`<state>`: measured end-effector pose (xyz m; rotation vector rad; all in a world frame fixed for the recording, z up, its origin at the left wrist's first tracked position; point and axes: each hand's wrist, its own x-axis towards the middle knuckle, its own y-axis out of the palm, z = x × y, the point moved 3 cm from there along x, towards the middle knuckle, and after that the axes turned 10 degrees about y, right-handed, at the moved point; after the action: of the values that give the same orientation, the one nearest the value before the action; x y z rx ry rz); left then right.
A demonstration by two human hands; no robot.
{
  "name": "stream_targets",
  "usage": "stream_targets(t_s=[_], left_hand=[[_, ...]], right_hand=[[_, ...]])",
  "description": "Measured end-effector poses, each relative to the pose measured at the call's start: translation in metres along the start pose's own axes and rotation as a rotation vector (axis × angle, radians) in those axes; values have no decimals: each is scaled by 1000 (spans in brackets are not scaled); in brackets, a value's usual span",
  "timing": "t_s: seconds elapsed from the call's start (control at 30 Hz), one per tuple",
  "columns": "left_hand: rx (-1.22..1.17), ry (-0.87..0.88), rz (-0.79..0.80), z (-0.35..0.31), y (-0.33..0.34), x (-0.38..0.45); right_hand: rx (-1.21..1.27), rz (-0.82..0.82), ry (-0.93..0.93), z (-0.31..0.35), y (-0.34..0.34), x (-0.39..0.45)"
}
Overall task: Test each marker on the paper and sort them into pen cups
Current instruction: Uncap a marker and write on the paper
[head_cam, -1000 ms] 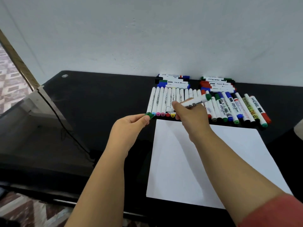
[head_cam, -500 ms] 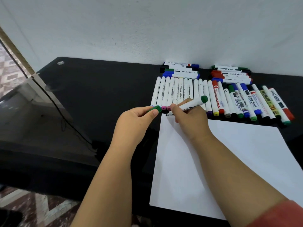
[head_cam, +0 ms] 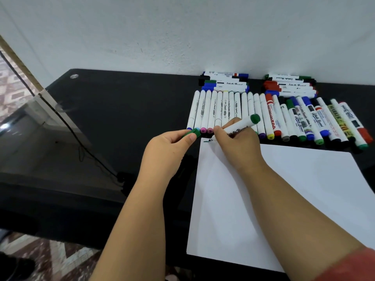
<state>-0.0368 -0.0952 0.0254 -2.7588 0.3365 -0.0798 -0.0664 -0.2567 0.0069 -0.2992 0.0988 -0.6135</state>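
Marker (head_cam: 239,126) tip now seemingly down on paper (head_cam: 284,199), right hand (head_cam: 233,142) gripping; left hand (head_cam: 168,147) pinching cap (head_cam: 192,133).

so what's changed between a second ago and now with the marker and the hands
The right hand brought the green marker down from over the marker row until its tip met the far left corner of the paper, where a small green mark now shows. The left hand kept pinching the green cap beside it. The rows and stacks of markers lie as before.
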Motion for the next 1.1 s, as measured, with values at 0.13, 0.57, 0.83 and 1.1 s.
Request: stream_targets(t_s=[0.13,0.57,0.83,1.1], left_hand=[[35,-2,14,1,-1,-1],[36,-7,35,1,1,-3],[61,-6,47,3,4,-2],[66,-5,49,2,5,-2]], right_hand=[[-40,22,-7,-1,2,-1],[-43,23,15,0,-4,-6],[-56,25,4,3,-4,-8],[-85,-31,0,2,-7,-7]])
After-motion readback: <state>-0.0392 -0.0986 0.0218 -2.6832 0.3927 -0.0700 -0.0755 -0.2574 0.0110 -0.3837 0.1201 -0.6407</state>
